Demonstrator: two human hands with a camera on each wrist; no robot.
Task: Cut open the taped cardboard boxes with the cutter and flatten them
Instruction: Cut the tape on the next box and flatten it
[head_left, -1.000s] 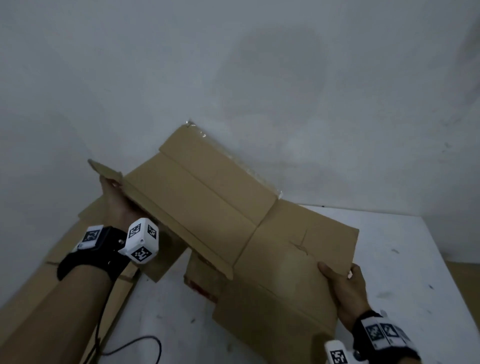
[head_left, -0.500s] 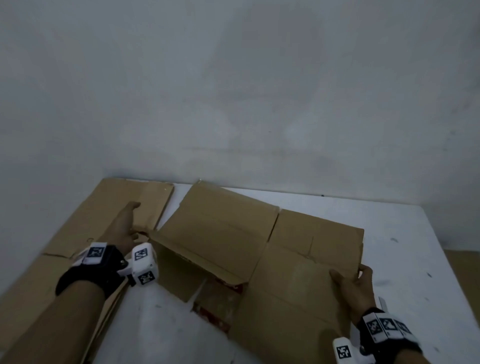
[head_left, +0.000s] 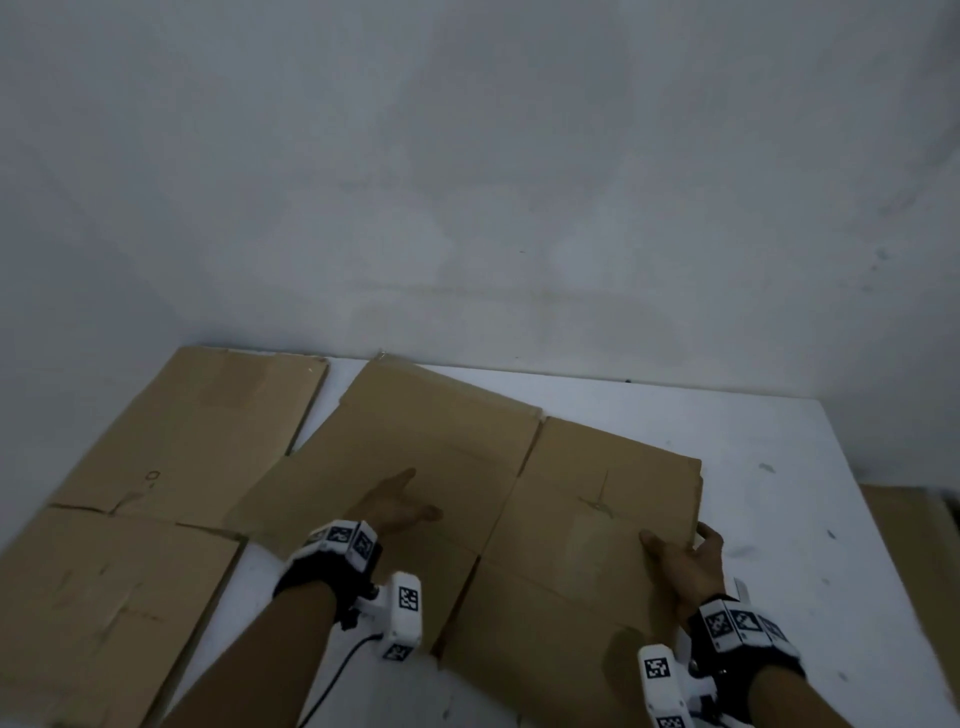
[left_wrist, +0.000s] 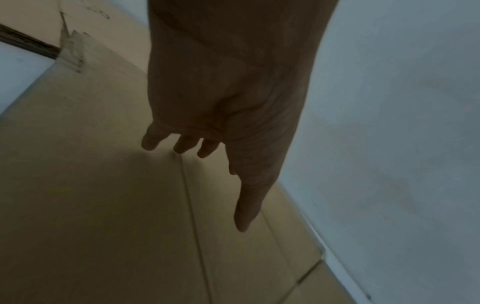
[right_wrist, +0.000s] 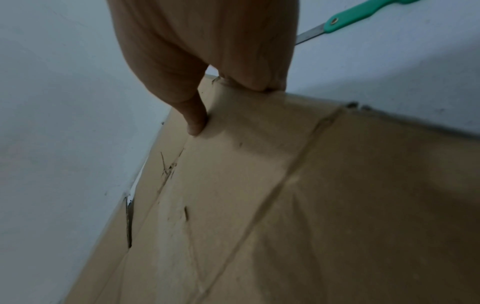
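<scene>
We see a flattened box (head_left: 467, 499) lying open on the white table (head_left: 779, 467), its far edge near the wall (head_left: 467, 156), its right edge well in from the table's right edge. Left hand (head_left: 397, 506) lies over the box's middle panel, fingers straight and apart, holding nothing; from the left wrist view we cannot tell if the fingers (left_wrist: 182, 144) touch the cardboard or hang just above it. Right hand (head_left: 685, 566) clamps the box's right edge, thumb (right_wrist: 193, 115) on top, other fingers curled under the edge.

A second flat cardboard (head_left: 156, 493) covers the table's left side, just beside the box; its near half reaches the near-left corner. Another brown sheet (head_left: 914, 561) lies beyond the table's right edge, lower down. Nothing lies on top of the box but the hands.

Only the right wrist view shows the cutter (right_wrist: 358, 17): green handle, steel blade, on the table just behind the right hand, partly hidden by it. In the head view the hand and wrist rig cover that spot. The left wrist view shows a crease line (left_wrist: 192, 205) under the hand and torn tape (left_wrist: 71, 49) at the other cardboard's slit. The right wrist view shows scuffs and a short slit (right_wrist: 128, 222) near the box's far edge.
</scene>
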